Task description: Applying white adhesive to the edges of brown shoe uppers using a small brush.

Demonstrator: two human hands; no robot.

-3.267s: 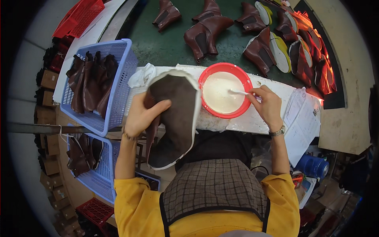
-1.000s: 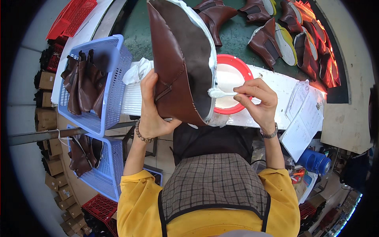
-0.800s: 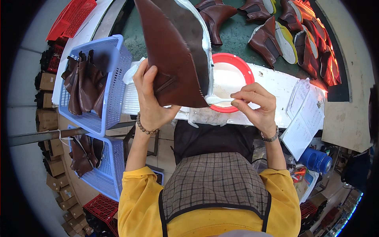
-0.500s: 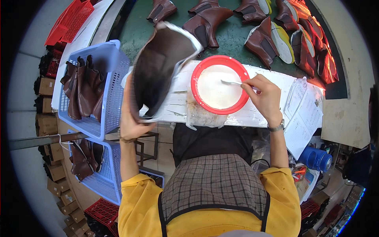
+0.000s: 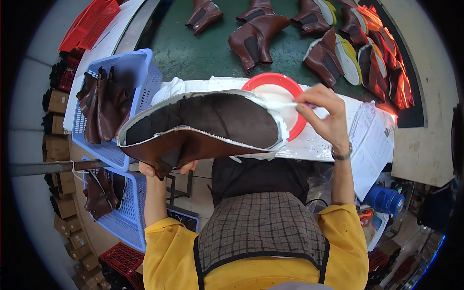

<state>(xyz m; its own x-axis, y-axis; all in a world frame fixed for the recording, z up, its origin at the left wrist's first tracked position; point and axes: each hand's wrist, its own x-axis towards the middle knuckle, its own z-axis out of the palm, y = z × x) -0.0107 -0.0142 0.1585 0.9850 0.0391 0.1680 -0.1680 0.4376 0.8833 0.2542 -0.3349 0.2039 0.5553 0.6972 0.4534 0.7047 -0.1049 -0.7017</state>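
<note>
A brown leather boot upper (image 5: 203, 128), turned sole side up so that its dark inner bottom faces the worker, is held level above the near edge of the white paper-covered bench (image 5: 333, 140); a pale, wet-looking band runs around its rim. It seems to be kept that way so the rim is open to the brush. The left hand (image 5: 164, 168) grips it from beneath, only fingertips showing curled under the lower edge, the palm hidden behind the leather. The right hand (image 5: 326, 113) has its fingers pinched together on a thin white-tipped brush (image 5: 290, 104), whose tip rests against the toe end of the upper, right at the pale band.

Just behind the toe sits a round red plastic bowl of white paste (image 5: 282, 94), partly covered by the boot, close enough for dipping without a stretch. A metal wristwatch (image 5: 341, 154) circles the right wrist. The worker wears a yellow long-sleeved top (image 5: 164, 251) under a checked apron (image 5: 261, 227).

To the worker's left, two blue plastic mesh baskets (image 5: 145, 79) stand one above the other, each stacked with more brown uppers. Beyond the bench, a green conveyor surface (image 5: 193, 48) carries a row of brown ankle boots (image 5: 253, 41), some on yellow-soled lasts, towards an orange glow at the far right. Printed paper sheets (image 5: 372, 145) hang over the bench's right end, and a blue container (image 5: 384, 199) sits on the floor below.
</note>
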